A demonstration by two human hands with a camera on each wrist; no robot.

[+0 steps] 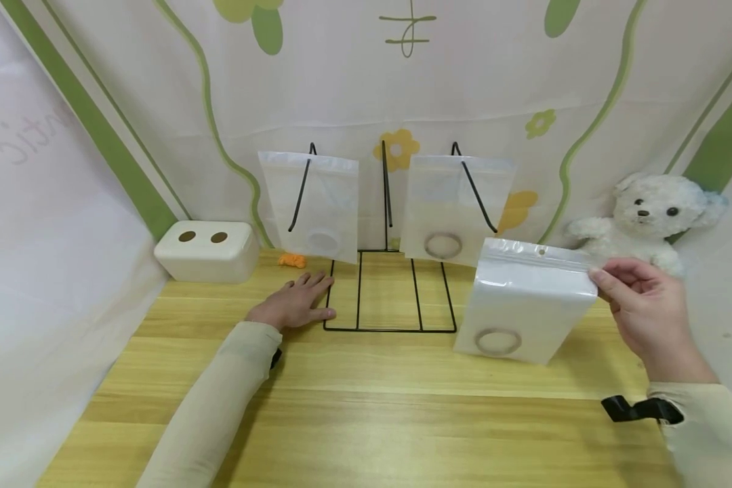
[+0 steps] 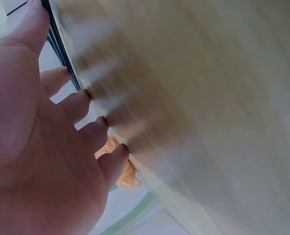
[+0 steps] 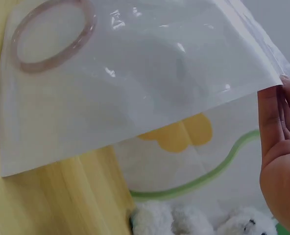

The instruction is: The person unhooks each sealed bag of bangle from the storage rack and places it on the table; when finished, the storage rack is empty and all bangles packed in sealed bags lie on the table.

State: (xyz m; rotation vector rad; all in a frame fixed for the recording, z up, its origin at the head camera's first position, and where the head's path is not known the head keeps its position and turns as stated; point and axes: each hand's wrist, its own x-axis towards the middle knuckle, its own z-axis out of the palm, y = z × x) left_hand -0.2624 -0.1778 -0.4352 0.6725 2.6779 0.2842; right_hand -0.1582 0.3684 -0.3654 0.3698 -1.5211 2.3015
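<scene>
Head view: the wooden table (image 1: 366,407) fills the lower half of the frame, with the black wire rack (image 1: 390,330) at centre. Right of centre, a white zip-top bag (image 1: 531,312) is held tilted by its upper right corner; a left bag (image 1: 338,210) and a right bag (image 1: 430,210) hang on the rack's outer prongs, upper middle. The right hand (image 1: 649,312), at the right, pinches that corner between thumb and fingers; a light, firm pinch should avoid creasing. The left hand (image 1: 295,303), left of centre, lies spread, its fingers grasping nothing, touching the rack's left edge; slight downward weight would probably prevent tipping. The middle prong (image 1: 390,220) is bare, so facing the bag squarely to it seems wise. A ring (image 3: 42,67) sits low in the bag, making swinging likely. The punched hole (image 1: 541,251) is best left uncovered.
</scene>
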